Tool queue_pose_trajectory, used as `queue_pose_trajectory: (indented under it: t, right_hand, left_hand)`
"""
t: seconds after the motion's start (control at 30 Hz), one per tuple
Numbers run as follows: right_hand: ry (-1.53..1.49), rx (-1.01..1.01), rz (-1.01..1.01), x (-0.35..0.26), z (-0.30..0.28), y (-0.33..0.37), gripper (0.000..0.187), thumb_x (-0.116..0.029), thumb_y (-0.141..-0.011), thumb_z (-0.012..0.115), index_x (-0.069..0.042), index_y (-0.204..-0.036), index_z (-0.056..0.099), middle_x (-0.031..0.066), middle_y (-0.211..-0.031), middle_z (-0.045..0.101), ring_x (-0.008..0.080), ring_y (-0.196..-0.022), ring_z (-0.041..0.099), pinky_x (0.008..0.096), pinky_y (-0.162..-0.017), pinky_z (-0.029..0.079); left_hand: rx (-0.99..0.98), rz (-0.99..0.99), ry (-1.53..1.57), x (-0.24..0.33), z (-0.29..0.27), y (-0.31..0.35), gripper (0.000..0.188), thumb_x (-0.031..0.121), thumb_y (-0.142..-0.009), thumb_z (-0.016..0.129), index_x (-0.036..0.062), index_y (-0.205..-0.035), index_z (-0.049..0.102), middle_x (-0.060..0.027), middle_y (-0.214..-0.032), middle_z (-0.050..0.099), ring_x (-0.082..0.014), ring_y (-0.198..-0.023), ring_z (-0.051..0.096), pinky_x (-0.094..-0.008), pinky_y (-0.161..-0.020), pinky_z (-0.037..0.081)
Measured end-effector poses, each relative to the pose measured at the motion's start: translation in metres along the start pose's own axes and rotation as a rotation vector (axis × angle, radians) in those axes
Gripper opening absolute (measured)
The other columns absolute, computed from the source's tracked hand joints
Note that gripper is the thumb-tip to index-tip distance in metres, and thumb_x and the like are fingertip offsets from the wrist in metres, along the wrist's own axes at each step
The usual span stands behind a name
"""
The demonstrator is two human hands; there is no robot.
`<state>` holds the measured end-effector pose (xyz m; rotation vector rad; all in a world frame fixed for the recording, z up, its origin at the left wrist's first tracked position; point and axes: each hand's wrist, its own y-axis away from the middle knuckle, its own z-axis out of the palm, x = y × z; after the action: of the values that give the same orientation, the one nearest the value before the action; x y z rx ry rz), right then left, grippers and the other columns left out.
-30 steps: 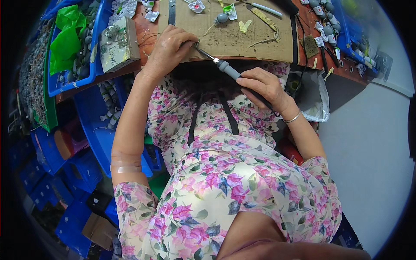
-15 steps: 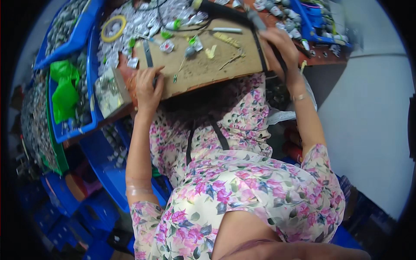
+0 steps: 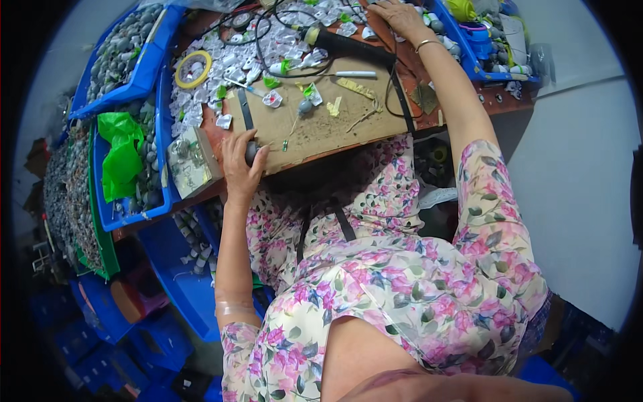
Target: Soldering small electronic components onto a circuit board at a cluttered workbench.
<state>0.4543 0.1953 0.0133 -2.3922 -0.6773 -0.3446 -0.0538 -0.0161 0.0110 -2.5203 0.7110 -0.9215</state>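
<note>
My left hand (image 3: 242, 159) rests at the near left edge of the brown board (image 3: 315, 137), its fingers curled round a small grey round piece (image 3: 252, 153). My right hand (image 3: 396, 19) reaches to the far right of the table, fingers stretched out over the red tabletop; what lies under the fingertips is unclear. Between the hands lies a black-handled corded tool (image 3: 355, 49). On the board are a white pen (image 3: 356, 74), a grey bulb-shaped piece (image 3: 305, 106) with a thin wire, and yellow tape scraps (image 3: 333, 106).
White plastic parts (image 3: 234, 63) cover the back left, with a yellow tape roll (image 3: 193, 70) on them. Blue bins (image 3: 162, 127) of grey pieces stand at the left, one holding a green bag (image 3: 120, 155). Another blue bin (image 3: 462, 50) stands at far right. A block (image 3: 194, 161) sits near my left hand.
My right hand has moved from beside the board's right edge, by the black cord, to the far back of the table. My left hand stays at the near left edge. The view has shifted slightly.
</note>
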Motion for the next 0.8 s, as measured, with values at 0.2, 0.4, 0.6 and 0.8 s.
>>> queue_pose_trajectory:
  t: [0.2, 0.4, 0.6, 0.8]
  right_hand:
    - [-0.091, -0.076, 0.115, -0.042, -0.056, -0.045, 0.03, -0.011, -0.088, 0.057, -0.013, -0.117, 0.064, 0.01, -0.107, 0.066, 0.0321, -0.102, 0.062, 0.0446, -0.085, 0.05]
    - [-0.713, 0.122, -0.203, -0.184, -0.111, -0.053, 0.028, -0.004, -0.078, 0.07, -0.008, -0.105, 0.067, 0.0094, -0.1, 0.066, 0.0324, -0.092, 0.064, 0.0411, -0.082, 0.052]
    - [-0.879, -0.164, -0.236, -0.298, -0.143, -0.028, 0.016, -0.016, -0.083, 0.071, -0.01, -0.096, 0.063, 0.007, -0.101, 0.059, 0.0275, -0.104, 0.057, 0.0429, -0.089, 0.048]
    - [-0.81, -0.194, -0.257, -0.296, -0.149, -0.03, 0.017, -0.017, -0.084, 0.07, -0.007, -0.09, 0.058, 0.0084, -0.096, 0.057, 0.0297, -0.1, 0.056, 0.0428, -0.09, 0.046]
  left_hand:
    - [-0.042, -0.006, 0.043, -0.001, -0.004, 0.008, 0.053, 0.017, -0.081, 0.072, 0.0045, -0.13, 0.056, -0.0151, -0.117, 0.06, -0.0353, -0.112, 0.053, -0.045, -0.101, 0.039]
    - [0.081, -0.111, 0.11, -0.006, 0.005, 0.007, 0.05, 0.011, -0.08, 0.074, 0.0045, -0.126, 0.057, -0.012, -0.11, 0.063, -0.033, -0.106, 0.056, -0.0428, -0.097, 0.042]
    - [0.206, -0.097, -0.001, -0.012, 0.01, 0.009, 0.047, 0.012, -0.08, 0.075, 0.0046, -0.124, 0.058, -0.0109, -0.107, 0.064, -0.0315, -0.103, 0.058, -0.0426, -0.096, 0.042]
    - [0.251, -0.091, 0.032, -0.009, 0.013, 0.01, 0.045, 0.012, -0.079, 0.073, 0.0048, -0.121, 0.057, -0.0126, -0.104, 0.062, -0.0337, -0.1, 0.057, -0.0441, -0.092, 0.044]
